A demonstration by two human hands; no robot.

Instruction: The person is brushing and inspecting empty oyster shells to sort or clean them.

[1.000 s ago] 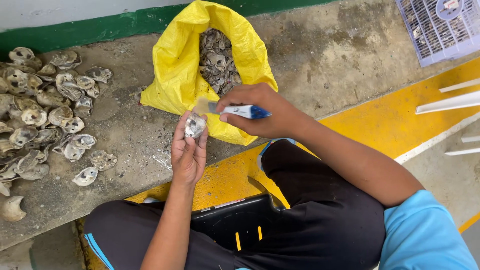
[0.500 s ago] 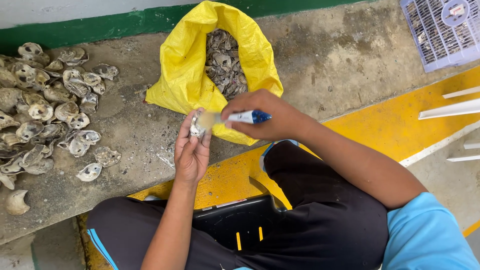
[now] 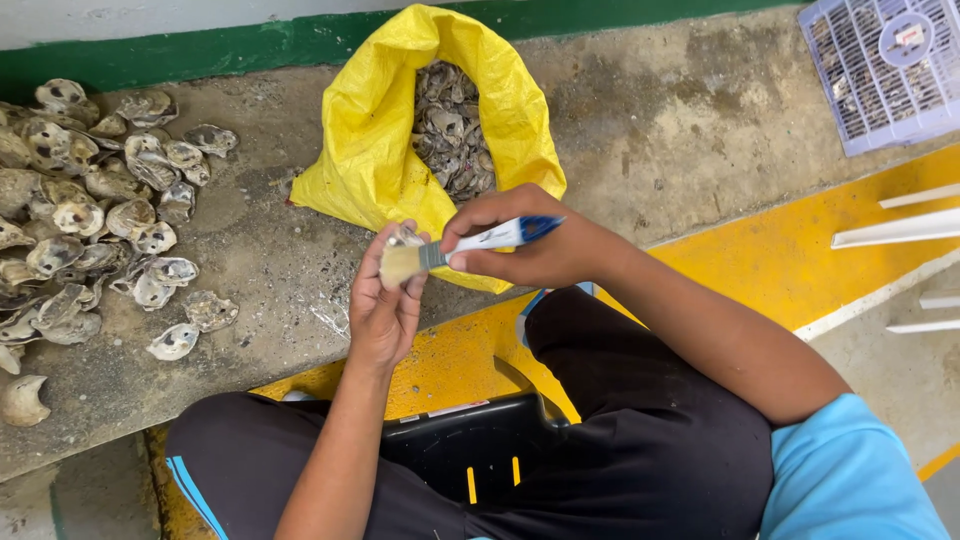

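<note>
Since the earlier frame, your right hand [image 3: 535, 245] is swinging the paintbrush [image 3: 465, 245] across so its bristles are now covering the oyster shell [image 3: 403, 238]. Your left hand [image 3: 385, 300] is pinching that shell by its edges, fingers closed, just in front of the yellow sack [image 3: 375, 150] on the concrete ledge. Your right fingers are gripping the brush mid-handle; its long axis is lying nearly level, bristles pointing left. Judging by look, the shell is rigid, light, rough, chippable: keep gripping its rim.
</note>
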